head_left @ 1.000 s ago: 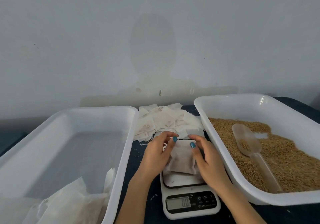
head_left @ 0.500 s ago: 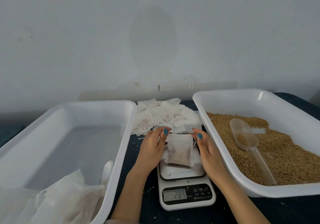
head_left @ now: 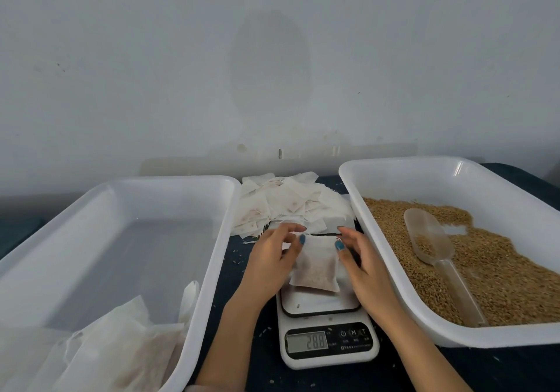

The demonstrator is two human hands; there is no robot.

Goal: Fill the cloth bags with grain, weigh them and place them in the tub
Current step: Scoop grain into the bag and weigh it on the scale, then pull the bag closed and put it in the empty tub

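A filled white cloth bag (head_left: 315,269) lies on the platform of a white digital scale (head_left: 328,341), whose display reads 28.8. My left hand (head_left: 271,260) is at the bag's left side, its thumb touching the top left corner and its fingers loosely spread above. My right hand (head_left: 362,266) is at the right side, thumb against the top right corner, fingers relaxed. The white tub (head_left: 212,240) on the left holds several filled bags (head_left: 121,349) at its near end.
A second white tub (head_left: 391,273) on the right holds brown grain (head_left: 500,270) and a clear plastic scoop (head_left: 433,240) lying in it. A pile of empty cloth bags (head_left: 291,204) sits behind the scale. A pale wall stands close behind the dark table.
My hands have drawn apart from on top of the bag to its two sides. The scale display went from 0.0 to 28.8.
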